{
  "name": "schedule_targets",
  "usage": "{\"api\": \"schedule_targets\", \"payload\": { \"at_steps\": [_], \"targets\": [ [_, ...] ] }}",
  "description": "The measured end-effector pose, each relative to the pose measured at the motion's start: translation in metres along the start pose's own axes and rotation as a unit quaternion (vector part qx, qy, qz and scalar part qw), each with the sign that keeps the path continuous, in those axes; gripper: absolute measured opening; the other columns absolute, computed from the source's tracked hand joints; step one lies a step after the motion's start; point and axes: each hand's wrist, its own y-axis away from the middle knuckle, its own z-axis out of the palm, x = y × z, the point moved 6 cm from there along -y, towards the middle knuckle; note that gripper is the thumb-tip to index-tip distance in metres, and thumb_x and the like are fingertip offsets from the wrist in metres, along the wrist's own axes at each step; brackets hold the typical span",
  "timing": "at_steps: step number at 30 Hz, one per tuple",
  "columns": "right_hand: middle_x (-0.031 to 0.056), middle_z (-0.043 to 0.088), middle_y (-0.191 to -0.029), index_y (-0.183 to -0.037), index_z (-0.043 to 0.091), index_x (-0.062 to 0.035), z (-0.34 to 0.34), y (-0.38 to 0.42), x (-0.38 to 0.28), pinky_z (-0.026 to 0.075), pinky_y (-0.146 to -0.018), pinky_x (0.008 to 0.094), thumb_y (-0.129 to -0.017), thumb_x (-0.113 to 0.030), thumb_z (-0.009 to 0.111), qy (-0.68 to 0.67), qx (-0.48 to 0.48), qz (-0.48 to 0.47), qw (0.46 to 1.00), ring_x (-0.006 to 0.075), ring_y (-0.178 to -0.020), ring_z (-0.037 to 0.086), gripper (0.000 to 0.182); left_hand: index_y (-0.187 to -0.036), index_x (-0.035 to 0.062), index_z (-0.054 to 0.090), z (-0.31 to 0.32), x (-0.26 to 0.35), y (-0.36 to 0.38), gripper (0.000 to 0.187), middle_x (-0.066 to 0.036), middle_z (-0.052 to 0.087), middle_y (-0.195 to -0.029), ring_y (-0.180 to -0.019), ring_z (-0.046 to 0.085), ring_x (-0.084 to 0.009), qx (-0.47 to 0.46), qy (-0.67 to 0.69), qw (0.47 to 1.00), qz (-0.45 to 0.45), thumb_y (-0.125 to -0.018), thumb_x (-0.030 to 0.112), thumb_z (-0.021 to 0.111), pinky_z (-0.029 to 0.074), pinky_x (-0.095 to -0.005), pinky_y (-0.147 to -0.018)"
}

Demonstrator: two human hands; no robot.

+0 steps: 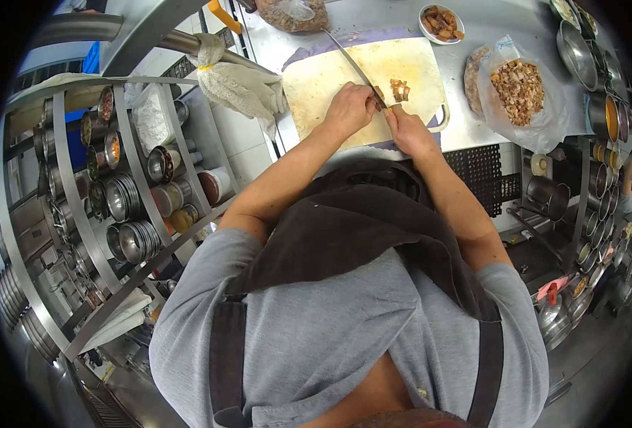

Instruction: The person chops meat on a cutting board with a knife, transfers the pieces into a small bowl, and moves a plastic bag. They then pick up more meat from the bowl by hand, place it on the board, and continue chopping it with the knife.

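Note:
On a pale cutting board (316,93), my right hand (410,132) is wrapped round the handle of a long knife (355,65), whose blade points up and to the left. My left hand (351,110) lies just left of the blade with its fingers curled together; a small brown piece shows by its fingertips, but what they press on is mostly hidden. A few cut brown pieces (400,90) lie on the board to the right of the blade. Beneath the board a purple cloth (309,51) shows at the far edge.
A white bowl of brown chunks (441,24) stands beyond the board. To the right lies an open plastic bag of diced pieces (517,91). Another filled bag (293,14) is at the far edge. A towel (234,89) hangs at left, near shelves of metal bowls (123,196).

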Motion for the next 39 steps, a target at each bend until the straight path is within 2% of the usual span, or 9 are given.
{"api": "schedule_targets", "payload": {
  "at_steps": [4, 10, 13, 19, 21, 27, 33, 39],
  "targets": [
    [0.0301, 0.063, -0.076, -0.1, 0.056, -0.0027, -0.002, 0.008, 0.0, 0.047, -0.069, 0.0556, -0.101, -0.036, 0.044, -0.007, 0.015, 0.004, 1.0, 0.0487, -0.076, 0.061, 0.035, -0.083, 0.0021, 0.065, -0.004, 0.004, 0.002, 0.007, -0.015, 0.067, -0.083, -0.082, 0.06, -0.0346, 0.011, 0.011, 1.0, -0.003, -0.077, 0.006, 0.065, 0.049, -0.0425, -0.077],
    [0.0293, 0.064, -0.076, -0.105, 0.057, -0.0033, -0.02, 0.024, 0.003, 0.047, -0.068, 0.055, -0.101, -0.036, 0.044, -0.04, 0.055, -0.022, 0.997, 0.0478, -0.076, 0.062, 0.035, -0.084, 0.0041, 0.066, -0.005, 0.007, 0.002, 0.007, -0.014, 0.067, -0.085, -0.085, 0.059, -0.0329, 0.009, 0.004, 1.0, -0.001, -0.079, 0.008, 0.063, 0.049, -0.0415, -0.079],
    [0.0295, 0.064, -0.077, -0.108, 0.057, -0.0037, -0.036, 0.026, -0.002, 0.047, -0.068, 0.0546, -0.101, -0.036, 0.044, -0.022, 0.06, -0.004, 0.998, 0.0475, -0.077, 0.063, 0.036, -0.084, 0.0043, 0.067, -0.005, 0.009, -0.001, 0.008, -0.014, 0.067, -0.085, -0.085, 0.059, -0.0327, -0.001, 0.006, 1.0, -0.005, -0.079, 0.008, 0.063, 0.049, -0.0415, -0.08],
    [0.0296, 0.064, -0.079, -0.114, 0.057, -0.0044, -0.032, 0.012, -0.012, 0.047, -0.072, 0.0551, -0.101, -0.037, 0.042, -0.02, 0.059, -0.01, 0.998, 0.0473, -0.08, 0.063, 0.038, -0.083, 0.0036, 0.064, -0.002, 0.007, 0.0, 0.007, -0.014, 0.066, -0.083, -0.084, 0.059, -0.0332, -0.001, -0.01, 1.0, -0.018, -0.079, 0.008, 0.063, 0.049, -0.0426, -0.078],
    [0.0292, 0.065, -0.081, -0.116, 0.056, -0.0045, -0.018, 0.005, -0.001, 0.047, -0.073, 0.0555, -0.101, -0.037, 0.042, 0.021, 0.025, 0.023, 0.999, 0.0471, -0.081, 0.063, 0.039, -0.084, 0.0033, 0.064, -0.004, 0.006, 0.003, 0.007, -0.013, 0.066, -0.083, -0.084, 0.059, -0.0337, 0.005, -0.014, 1.0, -0.018, -0.078, 0.007, 0.063, 0.049, -0.043, -0.078],
    [0.0284, 0.065, -0.082, -0.116, 0.056, -0.0047, -0.032, 0.01, -0.006, 0.047, -0.072, 0.0557, -0.101, -0.038, 0.042, -0.014, 0.046, 0.024, 0.999, 0.0468, -0.081, 0.063, 0.039, -0.084, 0.0033, 0.064, -0.009, -0.002, 0.005, 0.007, -0.014, 0.066, -0.084, -0.084, 0.059, -0.0343, -0.006, 0.012, 0.999, -0.039, -0.078, 0.006, 0.063, 0.049, -0.0427, -0.078],
    [0.0286, 0.065, -0.081, -0.114, 0.057, -0.0051, -0.037, 0.014, -0.02, 0.048, -0.07, 0.0555, -0.101, -0.036, 0.043, 0.011, 0.044, 0.002, 0.999, 0.0479, -0.079, 0.063, 0.036, -0.085, 0.0027, 0.064, -0.012, -0.001, 0.008, 0.008, -0.014, 0.066, -0.084, -0.086, 0.059, -0.0343, -0.003, 0.017, 0.999, -0.049, -0.078, 0.006, 0.063, 0.048, -0.0425, -0.079],
    [0.0299, 0.064, -0.08, -0.109, 0.057, -0.0033, -0.011, 0.011, 0.01, 0.047, -0.072, 0.0563, -0.101, -0.036, 0.042, 0.027, 0.01, 0.012, 1.0, 0.0487, -0.08, 0.062, 0.036, -0.087, 0.0026, 0.065, -0.018, -0.001, 0.005, 0.01, -0.014, 0.066, -0.089, -0.089, 0.059, -0.0339, -0.021, 0.003, 0.999, -0.04, -0.077, 0.007, 0.064, 0.048, -0.0425, -0.081]
  ]
}}
